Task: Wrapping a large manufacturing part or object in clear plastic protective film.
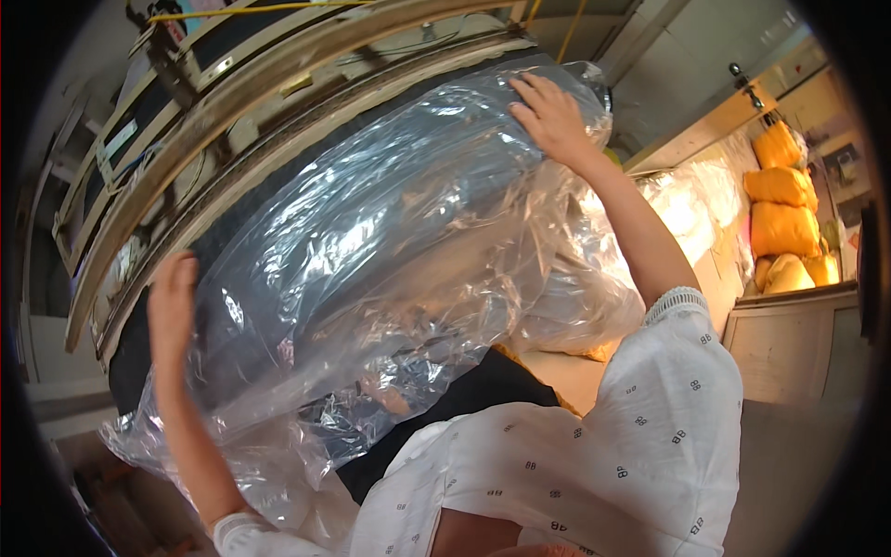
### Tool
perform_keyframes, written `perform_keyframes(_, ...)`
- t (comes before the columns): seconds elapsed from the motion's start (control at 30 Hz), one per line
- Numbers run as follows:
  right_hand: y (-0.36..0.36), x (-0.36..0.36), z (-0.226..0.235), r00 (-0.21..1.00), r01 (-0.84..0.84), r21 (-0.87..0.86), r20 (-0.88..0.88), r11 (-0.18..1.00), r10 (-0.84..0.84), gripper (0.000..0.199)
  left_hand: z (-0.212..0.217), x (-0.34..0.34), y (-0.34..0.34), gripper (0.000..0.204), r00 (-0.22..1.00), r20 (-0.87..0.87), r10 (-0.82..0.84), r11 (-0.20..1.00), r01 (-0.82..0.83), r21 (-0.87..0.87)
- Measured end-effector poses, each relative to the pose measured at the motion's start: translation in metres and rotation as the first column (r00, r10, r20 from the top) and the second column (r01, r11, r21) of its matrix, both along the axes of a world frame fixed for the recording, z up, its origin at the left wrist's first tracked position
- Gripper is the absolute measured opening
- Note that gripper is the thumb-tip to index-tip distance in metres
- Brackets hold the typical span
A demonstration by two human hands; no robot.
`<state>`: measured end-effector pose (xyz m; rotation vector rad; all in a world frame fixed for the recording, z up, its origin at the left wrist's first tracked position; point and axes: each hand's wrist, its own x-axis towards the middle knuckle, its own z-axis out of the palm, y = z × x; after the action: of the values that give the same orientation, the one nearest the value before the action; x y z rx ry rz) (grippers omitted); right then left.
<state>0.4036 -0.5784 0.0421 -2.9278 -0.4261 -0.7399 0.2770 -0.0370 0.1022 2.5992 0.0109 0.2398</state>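
Observation:
A wide clear plastic sheet (348,241) lies crinkled and shiny over a dark surface on a long frame in front of me, and its loose folds hang down toward my body. My right hand (549,116) lies on the sheet near its far right end, fingers spread and nothing held. At the sheet's left edge is my left hand (174,302), slightly blurred and seen from the side. Its fingers look stretched out along the dark edge; whether it presses on the plastic is hard to see.
A curved wooden rail (223,121) runs along the far side of the dark surface. To the right, more clear plastic (691,200) lies in bright light. Beyond it several orange-yellow bundles (782,229) are stacked. Black cloth (464,399) lies close to my body.

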Motion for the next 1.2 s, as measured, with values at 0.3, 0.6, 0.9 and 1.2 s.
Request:
perform_keyframes(0.3, -0.007, 0.033, -0.004, 0.944, 0.301, 0.025, -0.147, 0.953, -0.294, 0.066, -0.025, -0.018, -0.070, 0.011, 0.989, 0.150, -0.004, 0.931, 0.058, -0.360)
perform_keyframes(0.6, 0.098, -0.066, 0.013, 0.873, -0.446, 0.065, -0.189, 0.893, 0.449, 0.060, -0.011, -0.235, 0.115, 0.006, 0.883, 0.300, 0.361, 0.910, -0.403, 0.092)
perform_keyframes(0.9, 0.142, -0.067, 0.025, 0.873, -0.475, 0.050, -0.096, 0.878, 0.478, 0.047, 0.012, -0.321, 0.095, 0.006, 0.842, 0.381, 0.382, 0.853, -0.480, 0.206)
perform_keyframes(1.2, 0.149, -0.019, 0.029, 0.894, -0.447, 0.153, 0.120, 0.881, 0.433, 0.015, -0.023, -0.364, 0.049, 0.011, 0.704, 0.483, 0.520, 0.747, -0.649, 0.142)
